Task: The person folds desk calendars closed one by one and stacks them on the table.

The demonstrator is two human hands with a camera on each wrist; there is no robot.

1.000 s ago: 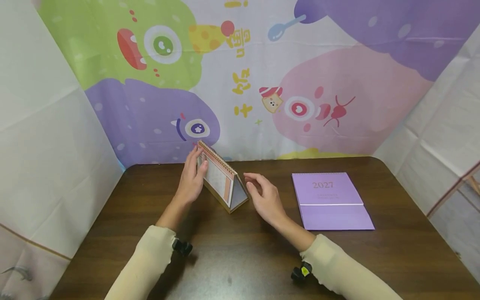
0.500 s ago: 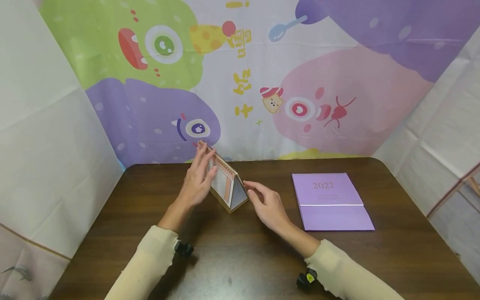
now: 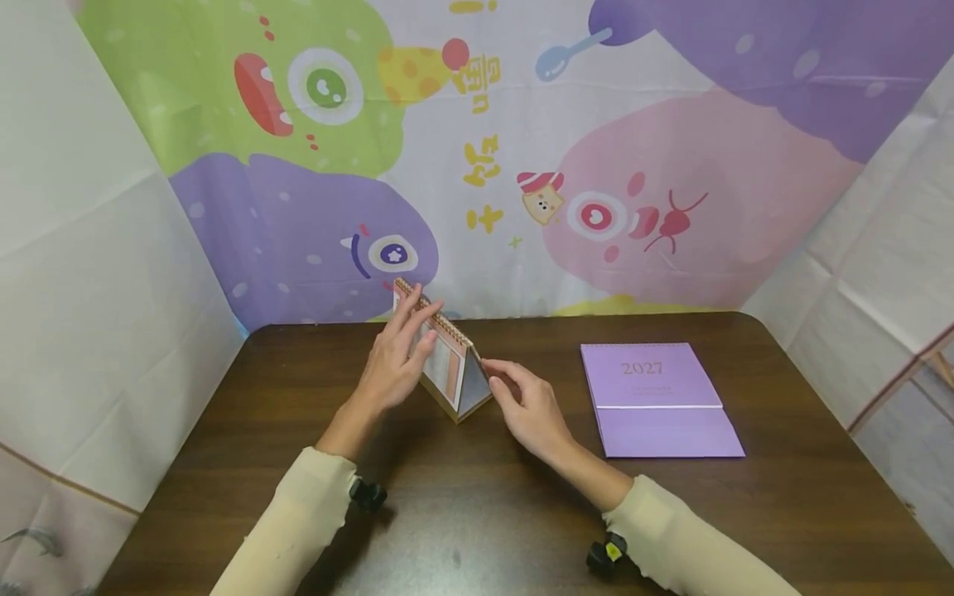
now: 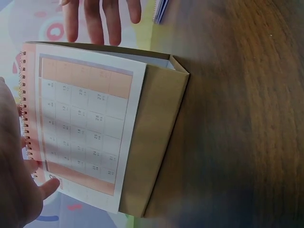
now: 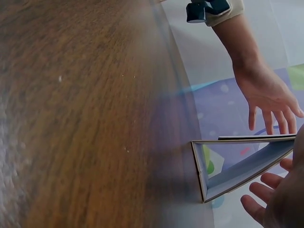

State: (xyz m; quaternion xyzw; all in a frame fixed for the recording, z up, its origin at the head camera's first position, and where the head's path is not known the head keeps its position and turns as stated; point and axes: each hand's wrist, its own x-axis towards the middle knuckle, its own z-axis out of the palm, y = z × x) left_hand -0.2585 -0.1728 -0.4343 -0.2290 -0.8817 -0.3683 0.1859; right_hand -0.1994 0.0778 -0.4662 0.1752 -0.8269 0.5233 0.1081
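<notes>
In the head view, a desk calendar [image 3: 453,371] stands as a tent just left of the frame's centre on the dark wooden tabletop [image 3: 462,505], its spiral binding [image 3: 455,331] along the top ridge and a printed page facing lower left. The left hand [image 3: 391,368] reaches in from the lower left, its fingers lying across the ridge toward the far end and its thumb in front of the page; its grip is wide, with fingers spread. The right hand [image 3: 532,406] comes from the lower right, fingertips by the back panel; its grip is loose and part open, and whether those fingertips touch the card cannot be told.

In the left wrist view, the page shows a date grid with peach bands, above a bare brown strip at the base. The right hand's fingers point down at the top of that frame, near the calendar's back edge. In the right wrist view, the hollow triangular end of the calendar shows at lower right.

Well apart, in the right half of the head view, lies a purple calendar [image 3: 662,393] marked 2027. A cartoon-printed backdrop [image 3: 477,124] fills the upper part of the frame, and pale sleeves [image 3: 286,521] cover both forearms
</notes>
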